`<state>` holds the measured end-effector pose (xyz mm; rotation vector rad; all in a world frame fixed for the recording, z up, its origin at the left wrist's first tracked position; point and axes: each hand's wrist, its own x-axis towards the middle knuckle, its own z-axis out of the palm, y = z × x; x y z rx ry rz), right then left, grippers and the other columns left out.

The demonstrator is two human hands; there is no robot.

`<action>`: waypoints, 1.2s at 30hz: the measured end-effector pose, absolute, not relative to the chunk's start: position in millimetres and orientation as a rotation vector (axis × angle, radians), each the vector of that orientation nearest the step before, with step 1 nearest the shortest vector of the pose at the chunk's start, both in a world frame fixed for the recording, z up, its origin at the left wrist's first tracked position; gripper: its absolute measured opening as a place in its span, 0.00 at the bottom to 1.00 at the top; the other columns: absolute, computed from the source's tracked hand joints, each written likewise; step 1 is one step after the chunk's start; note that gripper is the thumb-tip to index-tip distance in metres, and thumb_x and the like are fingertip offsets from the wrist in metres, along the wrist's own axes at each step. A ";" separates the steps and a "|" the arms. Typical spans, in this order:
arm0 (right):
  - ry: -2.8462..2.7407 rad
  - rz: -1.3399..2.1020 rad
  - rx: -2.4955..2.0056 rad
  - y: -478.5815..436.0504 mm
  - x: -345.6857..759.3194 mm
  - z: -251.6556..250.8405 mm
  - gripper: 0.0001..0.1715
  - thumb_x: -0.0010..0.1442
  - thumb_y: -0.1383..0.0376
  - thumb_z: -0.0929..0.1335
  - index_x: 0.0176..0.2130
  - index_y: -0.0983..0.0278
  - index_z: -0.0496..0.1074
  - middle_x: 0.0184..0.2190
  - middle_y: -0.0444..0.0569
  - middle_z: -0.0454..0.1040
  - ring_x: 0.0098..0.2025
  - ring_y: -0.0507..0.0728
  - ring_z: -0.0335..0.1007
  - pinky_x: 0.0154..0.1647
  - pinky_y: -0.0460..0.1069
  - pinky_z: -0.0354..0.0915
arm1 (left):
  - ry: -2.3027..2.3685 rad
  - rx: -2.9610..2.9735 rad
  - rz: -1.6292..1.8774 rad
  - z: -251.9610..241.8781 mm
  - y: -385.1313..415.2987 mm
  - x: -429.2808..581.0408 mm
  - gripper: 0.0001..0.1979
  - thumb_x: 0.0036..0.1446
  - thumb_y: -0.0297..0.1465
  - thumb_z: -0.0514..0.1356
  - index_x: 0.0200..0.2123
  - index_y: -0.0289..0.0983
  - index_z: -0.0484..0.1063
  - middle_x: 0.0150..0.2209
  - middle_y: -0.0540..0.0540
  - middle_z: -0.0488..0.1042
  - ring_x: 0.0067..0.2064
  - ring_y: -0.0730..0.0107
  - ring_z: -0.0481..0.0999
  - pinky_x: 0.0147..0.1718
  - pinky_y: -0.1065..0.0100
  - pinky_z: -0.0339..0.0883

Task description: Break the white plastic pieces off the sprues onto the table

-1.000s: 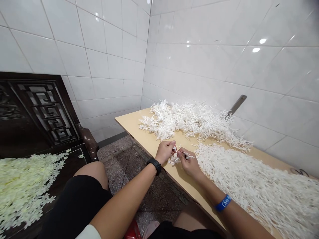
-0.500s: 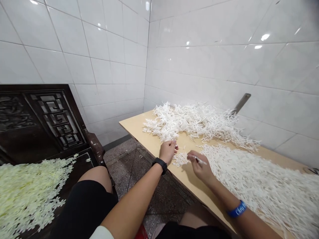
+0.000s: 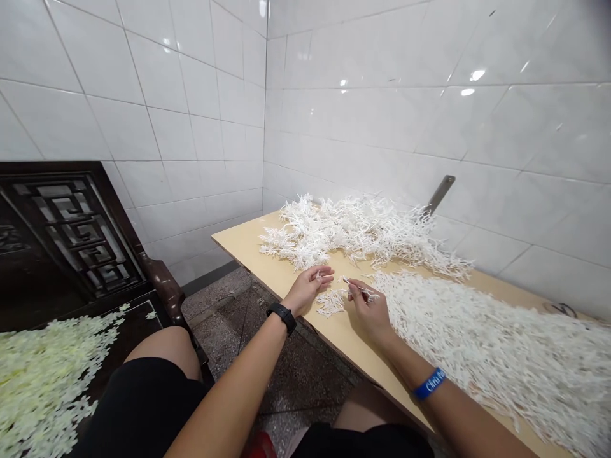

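Note:
My left hand [image 3: 308, 287] hovers above the table's near edge, its fingers stretched out and apart. A tiny white bit shows against those fingers; whether it is gripped I cannot tell. My right hand [image 3: 372, 312] is closed in a pinch on a thin white plastic stem [image 3: 370, 294]. A small dark tip shows at its fingertips, too small to name. Between and just below the hands lies a small heap of white stem pieces [image 3: 331, 302]. Behind them is a large pile of branching white plastic sprigs [image 3: 353, 229].
A wide spread of loose white stems [image 3: 482, 331] covers the right of the wooden table [image 3: 238, 238]. A grey metal strip [image 3: 440, 193] leans on the tiled wall. At left, pale yellow-green plastic blossoms [image 3: 42, 369] lie on a dark carved bench [image 3: 160, 280].
My left hand's fingers have opened out from a curled pinch. My right hand has turned, its fingertips now pointing towards the left hand. The view has shifted slightly to the right.

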<state>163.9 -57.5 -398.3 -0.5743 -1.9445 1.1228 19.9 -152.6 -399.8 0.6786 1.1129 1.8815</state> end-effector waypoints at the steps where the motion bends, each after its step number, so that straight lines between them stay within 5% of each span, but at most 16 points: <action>1: -1.943 1.143 -0.580 -58.4 163.5 -398.0 0.25 0.58 0.50 0.67 0.40 0.69 0.76 0.23 0.50 0.73 0.26 0.57 0.68 0.27 0.51 0.63 | 1.113 0.674 1.859 -399.0 -153.0 19.1 0.11 0.52 0.22 0.60 0.40 0.35 0.73 0.52 0.38 0.73 0.50 0.65 0.75 0.56 0.57 0.62; 7: -1.949 1.158 -0.593 -59.6 162.5 -396.2 0.24 0.59 0.51 0.66 0.40 0.69 0.75 0.24 0.50 0.73 0.27 0.56 0.68 0.28 0.50 0.64 | 1.105 0.651 1.800 -393.5 -156.0 15.3 0.11 0.50 0.20 0.53 0.35 0.35 0.72 0.49 0.39 0.76 0.49 0.65 0.75 0.57 0.56 0.61; 13: -1.962 1.097 -0.597 -61.7 162.5 -392.2 0.24 0.60 0.52 0.65 0.42 0.69 0.75 0.27 0.52 0.75 0.30 0.57 0.70 0.31 0.50 0.65 | 1.175 0.756 1.826 -398.0 -153.7 16.3 0.10 0.48 0.18 0.57 0.35 0.33 0.71 0.49 0.38 0.74 0.48 0.68 0.74 0.57 0.58 0.62; 22: -1.987 0.918 -0.535 -56.6 163.0 -388.1 0.19 0.60 0.52 0.65 0.35 0.64 0.73 0.39 0.55 0.74 0.42 0.60 0.70 0.34 0.50 0.66 | 1.875 1.249 1.548 -411.2 -151.7 24.7 0.12 0.45 0.19 0.55 0.31 0.35 0.74 0.41 0.44 0.77 0.33 0.72 0.72 0.32 0.71 0.67; 28: -1.857 1.215 -0.644 -58.5 161.6 -386.8 0.25 0.55 0.48 0.68 0.41 0.66 0.71 0.28 0.50 0.74 0.26 0.54 0.67 0.26 0.49 0.63 | 1.914 1.163 1.635 -409.3 -152.1 23.6 0.08 0.51 0.25 0.57 0.33 0.35 0.75 0.32 0.46 0.76 0.32 0.70 0.73 0.31 0.71 0.65; 36: -1.913 1.228 -0.530 -48.9 162.7 -396.8 0.19 0.56 0.51 0.69 0.36 0.64 0.70 0.29 0.49 0.74 0.30 0.55 0.70 0.29 0.48 0.66 | 1.883 1.081 1.785 -408.1 -153.0 22.5 0.07 0.52 0.28 0.56 0.32 0.36 0.74 0.31 0.47 0.76 0.33 0.70 0.73 0.33 0.71 0.65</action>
